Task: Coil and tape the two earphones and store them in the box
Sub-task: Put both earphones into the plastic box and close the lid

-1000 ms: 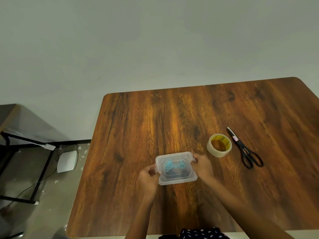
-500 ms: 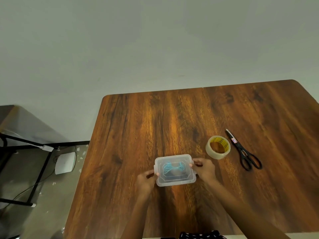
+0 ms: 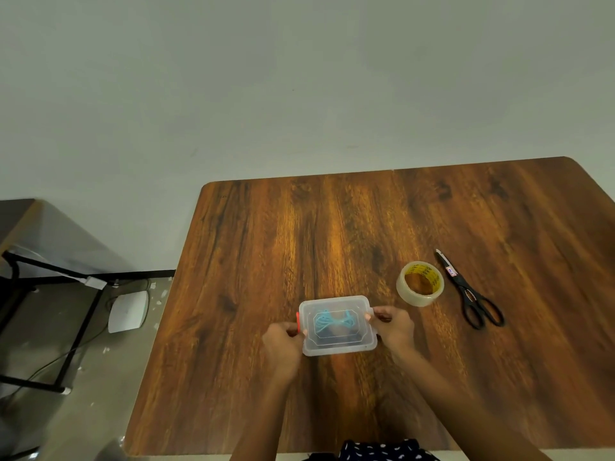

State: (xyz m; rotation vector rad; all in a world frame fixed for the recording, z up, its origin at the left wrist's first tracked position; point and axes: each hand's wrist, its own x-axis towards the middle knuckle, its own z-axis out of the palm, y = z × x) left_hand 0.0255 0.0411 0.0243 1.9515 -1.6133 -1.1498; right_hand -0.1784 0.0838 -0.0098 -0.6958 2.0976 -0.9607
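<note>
Flanking box (image 3: 337, 326): wooden table (image 3: 332, 234), grey wall (image 3: 266, 78).

— What is lying on the desk (image 3: 259, 247)?
— A clear lidded box (image 3: 337, 326) is sitting near the front edge; a roll of tape (image 3: 420, 283) and black scissors (image 3: 472, 296) are lying beside each other to its right.

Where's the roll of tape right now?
In the head view, the tape roll lies flat on the wooden table, right of the plastic box and just left of the black scissors.
</note>
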